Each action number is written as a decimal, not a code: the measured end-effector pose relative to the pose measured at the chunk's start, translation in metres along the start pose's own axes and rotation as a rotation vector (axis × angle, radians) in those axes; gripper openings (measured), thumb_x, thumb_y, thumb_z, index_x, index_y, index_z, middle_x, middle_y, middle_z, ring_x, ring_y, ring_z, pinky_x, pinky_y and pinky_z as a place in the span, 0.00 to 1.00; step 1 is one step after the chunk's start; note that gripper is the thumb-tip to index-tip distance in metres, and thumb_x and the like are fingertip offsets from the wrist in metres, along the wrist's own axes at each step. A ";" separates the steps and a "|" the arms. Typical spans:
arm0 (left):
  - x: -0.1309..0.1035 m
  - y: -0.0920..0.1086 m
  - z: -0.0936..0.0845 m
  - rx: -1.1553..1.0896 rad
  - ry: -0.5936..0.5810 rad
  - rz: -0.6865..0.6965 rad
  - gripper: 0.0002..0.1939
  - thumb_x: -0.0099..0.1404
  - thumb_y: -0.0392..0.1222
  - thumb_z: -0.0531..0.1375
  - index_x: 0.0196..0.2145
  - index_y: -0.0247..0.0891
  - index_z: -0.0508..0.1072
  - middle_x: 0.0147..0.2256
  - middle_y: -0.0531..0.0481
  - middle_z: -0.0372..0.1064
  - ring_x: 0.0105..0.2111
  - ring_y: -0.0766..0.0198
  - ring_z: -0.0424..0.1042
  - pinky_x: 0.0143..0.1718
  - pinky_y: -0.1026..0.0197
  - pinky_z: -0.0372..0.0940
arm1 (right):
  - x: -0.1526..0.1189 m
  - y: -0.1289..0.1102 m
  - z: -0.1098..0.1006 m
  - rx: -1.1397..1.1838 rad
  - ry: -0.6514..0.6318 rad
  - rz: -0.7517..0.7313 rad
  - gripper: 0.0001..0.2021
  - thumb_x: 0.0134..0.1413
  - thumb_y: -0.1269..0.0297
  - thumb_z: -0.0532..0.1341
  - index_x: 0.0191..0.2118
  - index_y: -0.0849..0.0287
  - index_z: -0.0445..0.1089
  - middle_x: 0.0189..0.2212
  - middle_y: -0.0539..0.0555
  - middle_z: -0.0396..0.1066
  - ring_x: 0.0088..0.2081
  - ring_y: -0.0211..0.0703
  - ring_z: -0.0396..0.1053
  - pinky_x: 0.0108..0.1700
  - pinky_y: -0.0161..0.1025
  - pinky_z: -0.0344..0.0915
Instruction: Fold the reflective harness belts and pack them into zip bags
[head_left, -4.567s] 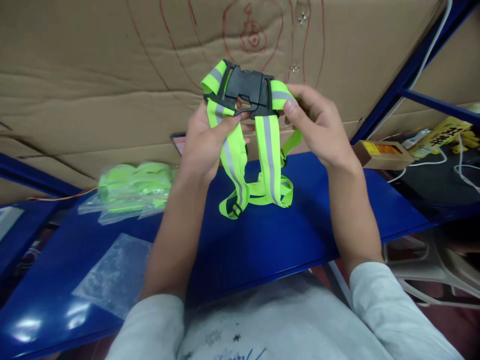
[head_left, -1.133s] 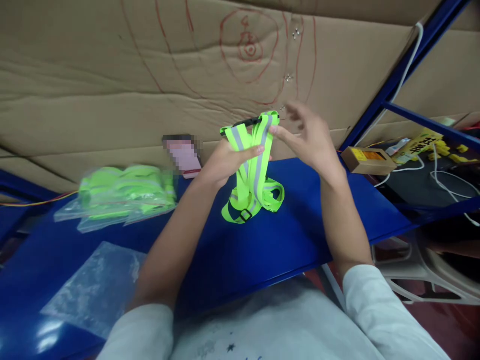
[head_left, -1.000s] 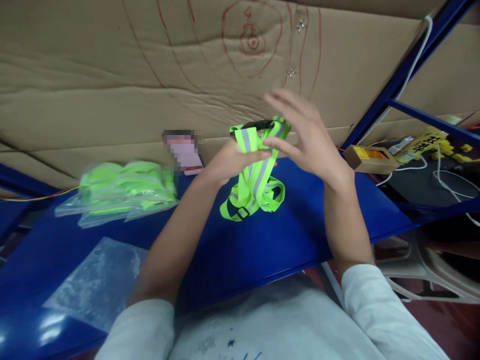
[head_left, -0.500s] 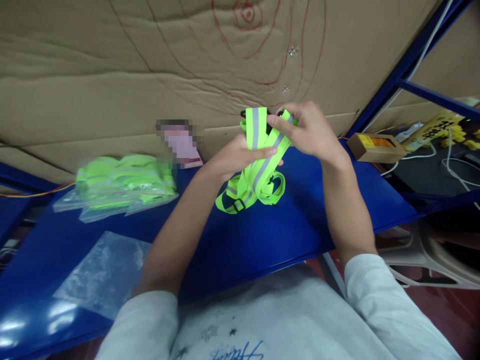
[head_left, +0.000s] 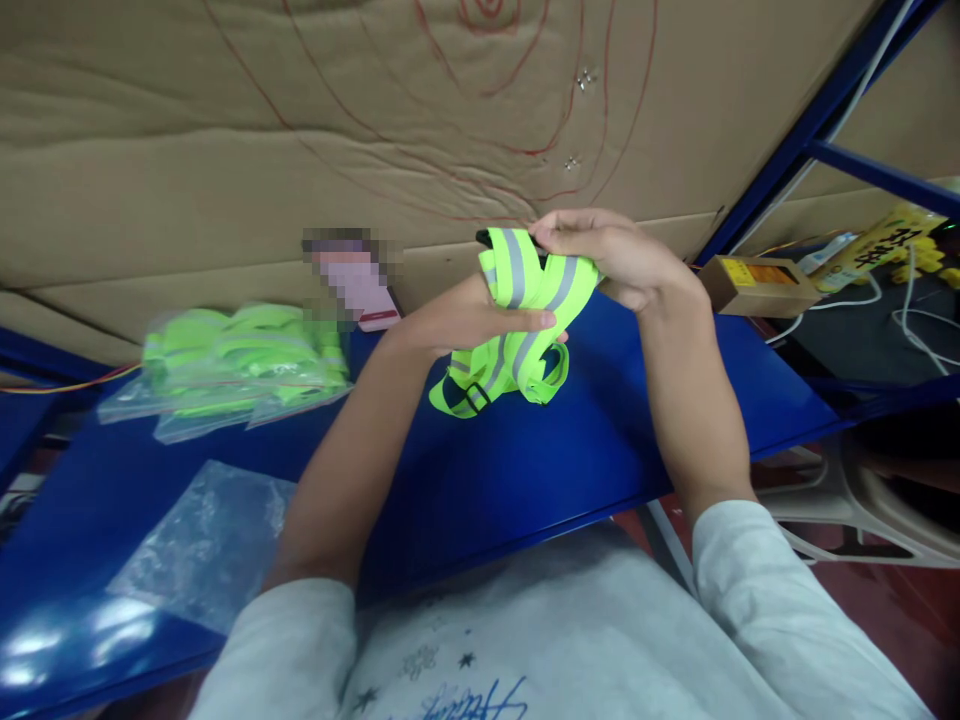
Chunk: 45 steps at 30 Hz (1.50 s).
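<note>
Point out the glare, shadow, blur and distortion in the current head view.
Head view: white glare on the blue tabletop's near-left end; a soft shadow between the reflective harness and right forearm; coarse pixelation over the pink item; slight softness throughout; sleeves look stretched towards the lower corners.

Straps (head_left: 562,285) in L fingers (head_left: 534,321) & R fingers (head_left: 553,238): neon yel-grn, grey stripe down ctr. Slider (head_left: 477,399) below L fingers: blk. Bagged straps (head_left: 240,350) left of L fingers: same neon, pale grey stripes. Part-pixelated item (head_left: 360,290), up-left of L fingers: pink w/ dk red band. Tabletop (head_left: 525,460) below fingers: deep blue. Cardboard (head_left: 300,180) beyond fingers: tan, red curvy lines. Box (head_left: 761,287) right of R fingers: brn, yel-orange top. Shirt (head_left: 585,620) nearer than fingers: pale grey, dk stars, blue script.
</note>
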<state>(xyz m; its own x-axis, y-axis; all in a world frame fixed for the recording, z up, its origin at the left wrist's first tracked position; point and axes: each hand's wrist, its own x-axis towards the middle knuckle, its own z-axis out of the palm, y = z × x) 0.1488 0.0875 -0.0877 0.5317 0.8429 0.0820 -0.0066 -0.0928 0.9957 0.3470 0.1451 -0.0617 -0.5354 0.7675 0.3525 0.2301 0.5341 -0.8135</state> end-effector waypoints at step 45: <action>-0.017 0.021 -0.011 0.132 -0.157 0.035 0.21 0.58 0.51 0.74 0.42 0.35 0.77 0.31 0.46 0.79 0.31 0.56 0.80 0.30 0.60 0.75 | -0.009 -0.019 0.019 0.162 -0.043 0.046 0.25 0.64 0.36 0.60 0.42 0.57 0.70 0.37 0.52 0.75 0.38 0.42 0.74 0.42 0.40 0.72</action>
<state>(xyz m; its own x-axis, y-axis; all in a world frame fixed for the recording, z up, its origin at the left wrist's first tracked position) 0.1299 0.0772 -0.0674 0.6584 0.7462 0.0987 0.0779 -0.1981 0.9771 0.3317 0.1215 -0.0580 -0.5623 0.7720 0.2962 0.1228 0.4322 -0.8934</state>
